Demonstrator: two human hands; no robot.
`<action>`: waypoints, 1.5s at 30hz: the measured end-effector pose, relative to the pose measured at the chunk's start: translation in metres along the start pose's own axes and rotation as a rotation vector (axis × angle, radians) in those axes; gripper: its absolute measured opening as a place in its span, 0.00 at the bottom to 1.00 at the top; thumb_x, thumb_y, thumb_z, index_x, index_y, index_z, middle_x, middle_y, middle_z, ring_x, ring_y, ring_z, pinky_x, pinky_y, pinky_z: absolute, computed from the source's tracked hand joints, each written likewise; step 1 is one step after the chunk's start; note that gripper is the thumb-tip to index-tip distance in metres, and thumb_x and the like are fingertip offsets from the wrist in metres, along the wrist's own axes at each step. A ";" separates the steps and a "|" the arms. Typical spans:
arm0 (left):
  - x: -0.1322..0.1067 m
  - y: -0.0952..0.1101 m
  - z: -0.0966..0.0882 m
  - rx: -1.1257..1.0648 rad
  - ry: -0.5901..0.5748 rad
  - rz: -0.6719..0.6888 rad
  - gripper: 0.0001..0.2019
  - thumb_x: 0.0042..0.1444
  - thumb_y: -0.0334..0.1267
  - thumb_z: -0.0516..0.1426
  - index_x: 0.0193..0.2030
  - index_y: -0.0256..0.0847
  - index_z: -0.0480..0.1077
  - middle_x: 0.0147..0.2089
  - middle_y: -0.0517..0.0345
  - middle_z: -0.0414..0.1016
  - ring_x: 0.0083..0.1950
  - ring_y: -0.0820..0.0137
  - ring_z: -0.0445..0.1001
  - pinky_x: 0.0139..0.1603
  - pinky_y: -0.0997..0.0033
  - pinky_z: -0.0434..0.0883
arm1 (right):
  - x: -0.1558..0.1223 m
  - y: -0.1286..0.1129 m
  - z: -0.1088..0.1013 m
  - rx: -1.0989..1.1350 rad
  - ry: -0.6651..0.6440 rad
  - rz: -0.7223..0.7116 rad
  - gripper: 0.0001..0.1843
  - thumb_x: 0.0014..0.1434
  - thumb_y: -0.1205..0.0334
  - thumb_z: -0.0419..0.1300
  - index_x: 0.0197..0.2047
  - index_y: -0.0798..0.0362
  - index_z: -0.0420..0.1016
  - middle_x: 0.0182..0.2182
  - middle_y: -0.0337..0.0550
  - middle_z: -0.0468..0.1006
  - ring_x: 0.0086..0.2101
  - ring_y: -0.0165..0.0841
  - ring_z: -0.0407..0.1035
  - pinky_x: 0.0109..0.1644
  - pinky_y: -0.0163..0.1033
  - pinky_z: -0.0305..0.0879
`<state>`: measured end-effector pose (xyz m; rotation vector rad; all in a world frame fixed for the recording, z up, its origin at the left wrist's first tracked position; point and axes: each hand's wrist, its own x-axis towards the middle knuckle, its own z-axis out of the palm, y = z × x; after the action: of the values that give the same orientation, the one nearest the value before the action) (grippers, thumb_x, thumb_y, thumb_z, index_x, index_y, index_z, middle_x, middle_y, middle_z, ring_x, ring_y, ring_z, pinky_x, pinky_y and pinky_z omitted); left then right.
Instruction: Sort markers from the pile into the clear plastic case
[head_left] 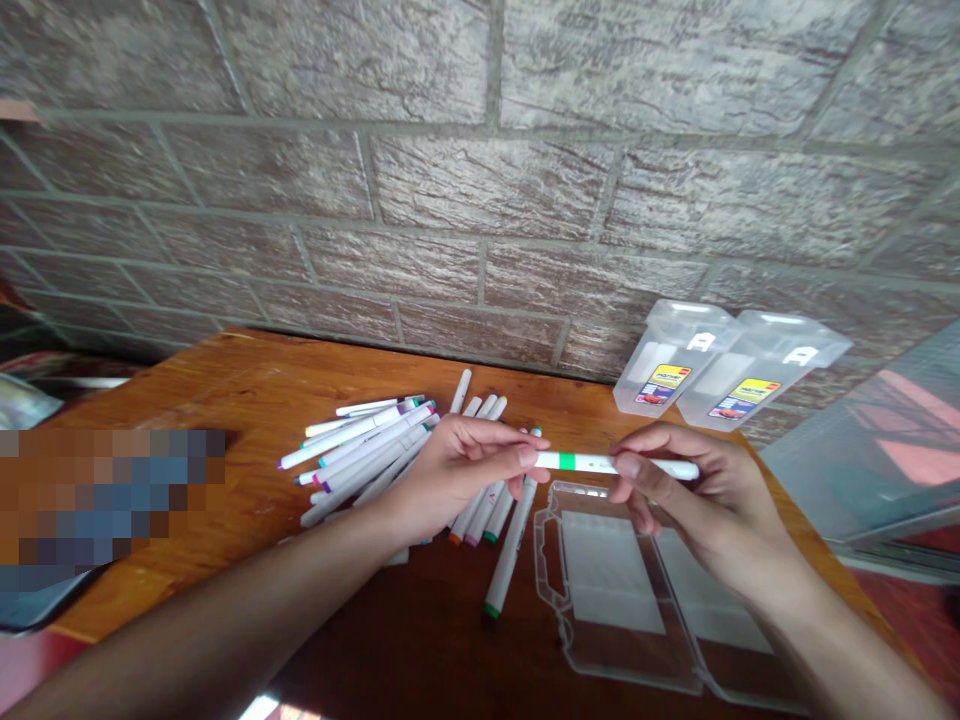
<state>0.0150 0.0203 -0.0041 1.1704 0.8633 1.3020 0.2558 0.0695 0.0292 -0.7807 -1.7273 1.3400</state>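
Note:
A white marker with a green band (568, 461) is stretched level between my two hands, above the table. My left hand (465, 465) pinches its left end between thumb and fingers. Toward the other end, my right hand (697, 490) grips the barrel, leaving the white tip sticking out. Under and behind my left hand lies a loose pile of white markers (367, 450) with coloured ends. One marker with a green end (510, 550) lies apart in front of them. Below my right hand an open clear plastic case (622, 655) lies flat, partly covered by my right forearm.
Two translucent plastic containers with labels (675, 345) stand at the back right, against the brick wall (480, 180). The wooden table (217, 400) runs along that wall. At the left edge a blurred-out area covers part of a dark flat object (45, 600).

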 end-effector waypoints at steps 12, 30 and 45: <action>0.000 0.005 0.006 0.060 0.009 0.036 0.07 0.56 0.34 0.69 0.41 0.37 0.83 0.33 0.59 0.82 0.30 0.78 0.76 0.32 0.81 0.73 | -0.002 -0.001 0.002 -0.007 -0.023 0.018 0.11 0.61 0.54 0.70 0.35 0.53 0.80 0.25 0.42 0.83 0.17 0.25 0.69 0.21 0.30 0.68; -0.001 0.008 0.011 0.125 0.046 0.014 0.08 0.55 0.37 0.69 0.38 0.34 0.80 0.30 0.60 0.78 0.27 0.78 0.73 0.30 0.80 0.70 | -0.002 0.001 0.008 -0.031 -0.066 0.039 0.09 0.60 0.56 0.71 0.38 0.54 0.82 0.27 0.44 0.85 0.19 0.26 0.71 0.22 0.29 0.70; -0.007 0.003 0.017 0.144 0.041 -0.042 0.11 0.53 0.39 0.70 0.39 0.34 0.81 0.31 0.55 0.81 0.28 0.71 0.79 0.29 0.76 0.74 | -0.001 0.000 0.012 -0.230 -0.098 -0.017 0.09 0.59 0.54 0.72 0.36 0.51 0.85 0.27 0.42 0.84 0.22 0.29 0.73 0.26 0.31 0.73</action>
<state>0.0298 0.0108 0.0014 1.2349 1.0203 1.2499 0.2461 0.0627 0.0275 -0.8364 -1.9861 1.1997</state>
